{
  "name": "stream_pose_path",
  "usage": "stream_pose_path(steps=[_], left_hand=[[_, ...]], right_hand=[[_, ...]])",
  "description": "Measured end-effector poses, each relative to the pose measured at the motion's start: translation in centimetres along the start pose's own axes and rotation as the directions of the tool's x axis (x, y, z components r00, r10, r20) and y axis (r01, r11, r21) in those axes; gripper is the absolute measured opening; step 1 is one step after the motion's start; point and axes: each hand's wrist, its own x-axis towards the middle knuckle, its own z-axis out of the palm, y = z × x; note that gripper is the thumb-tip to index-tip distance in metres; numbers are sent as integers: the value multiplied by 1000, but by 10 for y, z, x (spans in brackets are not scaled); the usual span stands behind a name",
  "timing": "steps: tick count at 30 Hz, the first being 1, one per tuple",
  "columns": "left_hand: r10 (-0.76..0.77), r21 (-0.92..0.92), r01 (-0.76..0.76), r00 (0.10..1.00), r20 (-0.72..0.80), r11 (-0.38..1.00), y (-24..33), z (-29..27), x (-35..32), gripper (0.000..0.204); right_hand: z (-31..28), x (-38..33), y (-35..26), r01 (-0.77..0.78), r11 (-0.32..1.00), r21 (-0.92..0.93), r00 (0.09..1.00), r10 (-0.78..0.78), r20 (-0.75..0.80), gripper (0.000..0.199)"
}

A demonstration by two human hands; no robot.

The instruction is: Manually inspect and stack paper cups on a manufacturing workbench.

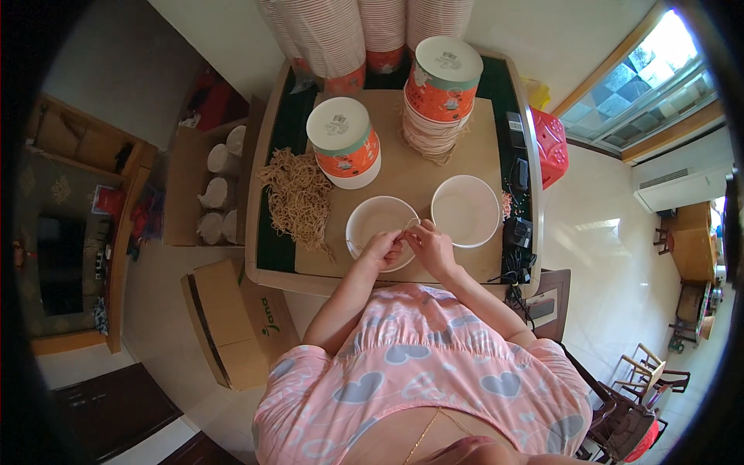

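Left hand and right hand pinch a cord at 3 o'clock on the tub — apparently for control — string heap at 10 o'clock, likely for easy reach.

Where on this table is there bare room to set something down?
Bare cardboard lies between the left stack and right stack, behind the left tub and right tub; another narrower patch separates the right stack from the adapters. Crowded: back (tall stacks), left (tangled string), right edge (cables), and around the left hand and right hand.
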Motion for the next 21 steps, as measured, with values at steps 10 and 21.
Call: stream_pose_path(steps=[10,21], left_hand=[[263,207,-223,946,-189,953,13,16,1,13],[507,517,-360,844,-175,777,14,28,3,15]], right_hand=[[0,-6,13,94,982,167,989,-72,-130,6],[-9,17,20,-56,935,349,992,92,-88,6]])
